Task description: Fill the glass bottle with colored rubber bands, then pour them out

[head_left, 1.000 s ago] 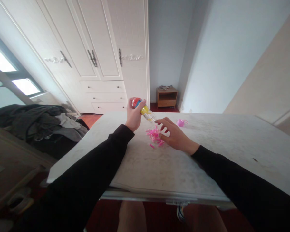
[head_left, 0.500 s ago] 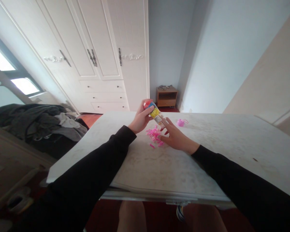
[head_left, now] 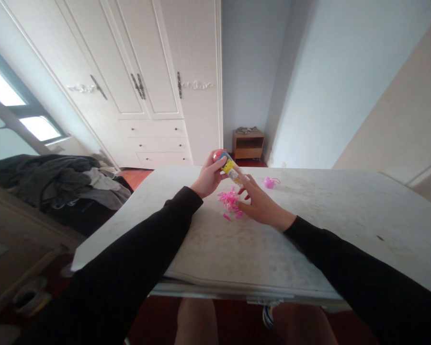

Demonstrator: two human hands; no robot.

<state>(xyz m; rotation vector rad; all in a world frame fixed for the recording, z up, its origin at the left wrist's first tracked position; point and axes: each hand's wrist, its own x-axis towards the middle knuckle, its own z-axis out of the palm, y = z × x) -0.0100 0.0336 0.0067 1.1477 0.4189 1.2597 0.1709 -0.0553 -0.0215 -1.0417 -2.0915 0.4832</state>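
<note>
L hand (head_left: 209, 179) ctr frame, curled in grip; R hand (head_left: 261, 203) just right & lower, loosely bent; arms (head_left: 140, 251) angle in from btm corners.

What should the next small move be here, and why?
Probably to pinch a few pink pieces with the right hand: it sits right beside their heap on the table, while the left hand holds the tilted container with its lower end close to the right hand.
</note>
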